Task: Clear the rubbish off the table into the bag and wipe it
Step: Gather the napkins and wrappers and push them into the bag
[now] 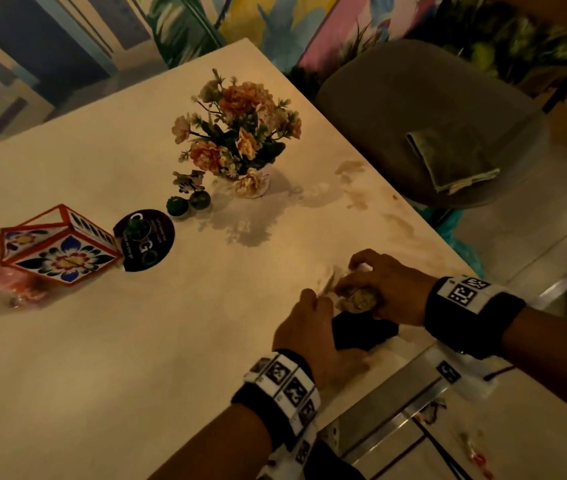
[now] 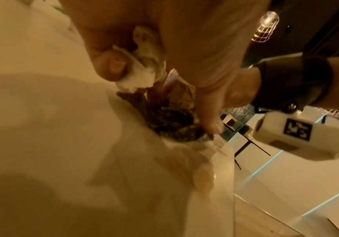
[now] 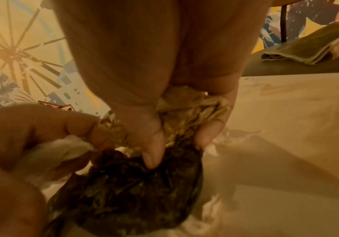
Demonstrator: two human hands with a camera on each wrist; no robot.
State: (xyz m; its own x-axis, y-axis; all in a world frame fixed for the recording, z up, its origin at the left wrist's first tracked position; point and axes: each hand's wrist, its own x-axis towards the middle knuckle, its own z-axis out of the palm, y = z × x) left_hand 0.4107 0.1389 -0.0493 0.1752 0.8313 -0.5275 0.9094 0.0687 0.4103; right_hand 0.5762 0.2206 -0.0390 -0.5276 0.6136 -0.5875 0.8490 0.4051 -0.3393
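Near the table's (image 1: 171, 323) right edge, both hands work on a small heap of rubbish. My right hand (image 1: 356, 280) grips a crumpled tan wrapper (image 1: 358, 301); in the right wrist view its fingers (image 3: 154, 152) curl round that wrapper (image 3: 186, 115) above a crumpled black wrapper (image 3: 134, 192). My left hand (image 1: 313, 301) pinches a white tissue (image 3: 71, 147) beside it; the left wrist view shows the thumb (image 2: 111, 64) pressed on the tissue (image 2: 142, 77). The black wrapper (image 1: 361, 336) lies between the hands. A folded green cloth (image 1: 455, 161) lies on the grey chair (image 1: 396, 98).
A flower vase (image 1: 240, 140), small green ornaments (image 1: 188, 202), a black round coaster (image 1: 145, 239) and a patterned box (image 1: 57, 244) stand mid-table. Pink plastic (image 1: 8, 282) lies at the left edge. Brown stains (image 1: 355, 188) mark the right side. A teal bag (image 1: 455, 233) hangs below the table edge.
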